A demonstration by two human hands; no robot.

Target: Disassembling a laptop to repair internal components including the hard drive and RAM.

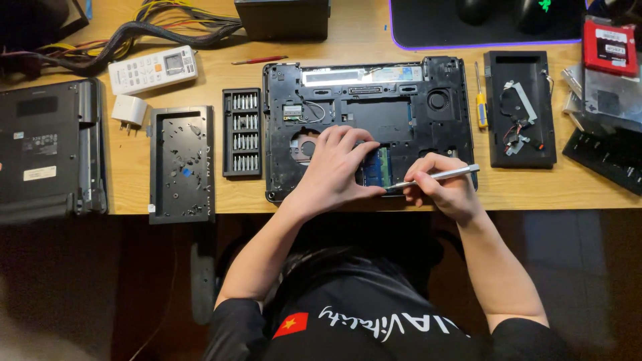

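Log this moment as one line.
left hand: fingers on green memory module | right hand: holds silver screwdriver, tip at module | opened laptop base on desk

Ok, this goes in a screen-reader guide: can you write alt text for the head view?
Seen from above, a person's left hand rests on an opened black laptop base while the right hand holds a silver tool at a green memory module. A screwdriver bit set lies left on the wooden desk.

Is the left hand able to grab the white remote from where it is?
Probably yes: the left hand rests on the open laptop, and only the low bit set lies between it and the white remote.
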